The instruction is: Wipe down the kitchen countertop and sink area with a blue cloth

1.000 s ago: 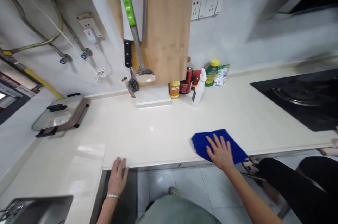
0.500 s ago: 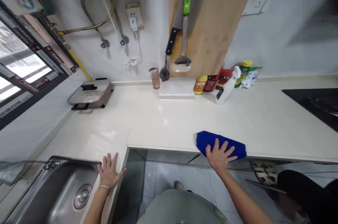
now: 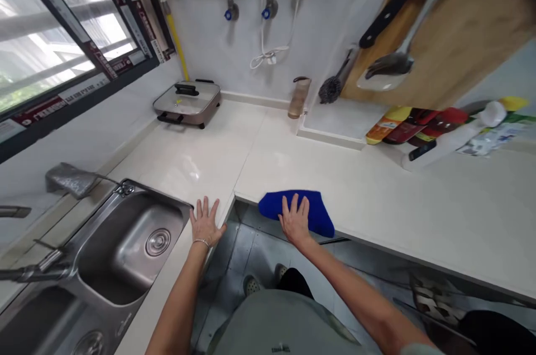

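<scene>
My right hand [image 3: 295,225] lies flat with fingers spread on a blue cloth [image 3: 319,211], pressing it on the front edge of the white countertop [image 3: 368,193]. Part of the cloth hangs over that edge. My left hand [image 3: 206,226], with a bracelet at the wrist, rests palm down at the inner corner of the counter. Its fingers are apart and nothing is in them. Just left of it is the rim of a steel sink [image 3: 184,211].
An electric pan with a lid [image 3: 188,101] stands in the back left corner. A brownish cup [image 3: 299,98] is against the wall, near a hanging scrubber [image 3: 330,89]. A white spray bottle [image 3: 456,137] and several condiment bottles stand at the right below a wooden board [image 3: 481,25].
My right hand has moved left along the counter edge with the blue cloth, closer to the corner. My left hand stays by the sink. The view has turned left, showing more of the sink.
</scene>
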`<state>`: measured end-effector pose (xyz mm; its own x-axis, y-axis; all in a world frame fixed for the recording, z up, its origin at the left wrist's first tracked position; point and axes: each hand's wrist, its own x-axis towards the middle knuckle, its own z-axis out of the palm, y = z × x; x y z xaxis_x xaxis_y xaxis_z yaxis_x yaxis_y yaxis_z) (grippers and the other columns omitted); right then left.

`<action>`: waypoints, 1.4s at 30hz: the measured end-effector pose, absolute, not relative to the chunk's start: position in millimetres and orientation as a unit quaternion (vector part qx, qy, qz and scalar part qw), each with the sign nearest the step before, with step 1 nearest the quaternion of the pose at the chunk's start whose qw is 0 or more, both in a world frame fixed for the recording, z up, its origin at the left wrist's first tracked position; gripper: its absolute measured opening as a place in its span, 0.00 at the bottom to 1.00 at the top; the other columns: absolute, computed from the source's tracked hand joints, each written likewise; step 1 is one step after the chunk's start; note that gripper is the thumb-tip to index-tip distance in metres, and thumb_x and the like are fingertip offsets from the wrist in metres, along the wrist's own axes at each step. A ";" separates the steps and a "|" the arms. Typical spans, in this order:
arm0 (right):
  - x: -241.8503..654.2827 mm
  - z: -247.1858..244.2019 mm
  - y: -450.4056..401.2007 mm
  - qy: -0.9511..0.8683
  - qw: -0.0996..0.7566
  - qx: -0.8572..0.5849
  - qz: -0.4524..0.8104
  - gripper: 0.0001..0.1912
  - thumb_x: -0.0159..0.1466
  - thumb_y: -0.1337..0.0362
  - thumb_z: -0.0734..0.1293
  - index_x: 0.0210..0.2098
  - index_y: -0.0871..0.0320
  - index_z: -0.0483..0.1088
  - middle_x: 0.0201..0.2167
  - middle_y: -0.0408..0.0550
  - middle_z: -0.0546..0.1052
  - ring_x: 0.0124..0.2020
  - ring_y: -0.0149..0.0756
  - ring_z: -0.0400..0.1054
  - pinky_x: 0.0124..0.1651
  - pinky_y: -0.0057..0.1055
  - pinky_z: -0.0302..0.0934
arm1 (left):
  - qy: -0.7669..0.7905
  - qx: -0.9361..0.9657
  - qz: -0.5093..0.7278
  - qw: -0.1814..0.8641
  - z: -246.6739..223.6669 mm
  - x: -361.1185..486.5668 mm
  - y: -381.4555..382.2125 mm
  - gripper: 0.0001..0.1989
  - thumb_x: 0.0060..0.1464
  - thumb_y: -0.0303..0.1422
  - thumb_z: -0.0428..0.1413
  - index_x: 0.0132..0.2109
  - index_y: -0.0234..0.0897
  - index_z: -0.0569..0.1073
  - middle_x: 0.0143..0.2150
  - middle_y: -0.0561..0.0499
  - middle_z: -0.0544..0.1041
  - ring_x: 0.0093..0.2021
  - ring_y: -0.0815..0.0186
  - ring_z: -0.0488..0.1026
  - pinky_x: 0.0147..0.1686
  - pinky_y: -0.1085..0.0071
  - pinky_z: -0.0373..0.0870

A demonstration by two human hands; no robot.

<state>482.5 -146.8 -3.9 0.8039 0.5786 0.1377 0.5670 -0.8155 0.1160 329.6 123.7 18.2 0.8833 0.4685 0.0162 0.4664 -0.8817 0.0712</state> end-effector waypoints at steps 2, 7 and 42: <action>492.5 0.3 -125.3 0.367 0.037 0.927 0.072 0.35 0.68 0.57 0.61 0.70 0.62 0.49 0.69 0.72 0.50 0.68 0.71 0.44 0.66 0.67 0.36 | 0.243 0.969 0.013 0.036 19.1 329.7 122.9 0.45 0.49 0.45 0.58 0.71 0.45 0.50 0.75 0.40 0.40 0.74 0.42 0.35 0.68 0.38 0.38; 506.5 6.2 -80.7 0.452 0.016 0.891 0.046 0.38 0.67 0.55 0.63 0.71 0.58 0.46 0.70 0.70 0.46 0.68 0.73 0.40 0.65 0.67 0.40 | 0.253 0.967 -0.009 0.044 19.7 330.6 120.6 0.46 0.48 0.47 0.59 0.71 0.46 0.50 0.76 0.41 0.39 0.74 0.43 0.34 0.68 0.38 0.37; 580.2 -6.8 -329.6 0.727 0.155 0.657 -0.127 0.37 0.61 0.71 0.52 0.68 0.46 0.47 0.70 0.34 0.46 0.71 0.45 0.35 0.74 0.52 0.39 | 0.495 0.862 -0.071 0.084 36.6 28.1 28.9 0.47 0.47 0.49 0.59 0.70 0.40 0.53 0.74 0.36 0.44 0.73 0.37 0.36 0.66 0.33 0.38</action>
<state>580.2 -329.6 -6.8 -0.0884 0.9161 -0.3912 0.9944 0.1040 0.0189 28.1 28.9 36.6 0.4992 0.8419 -0.2050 0.8656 -0.4951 0.0746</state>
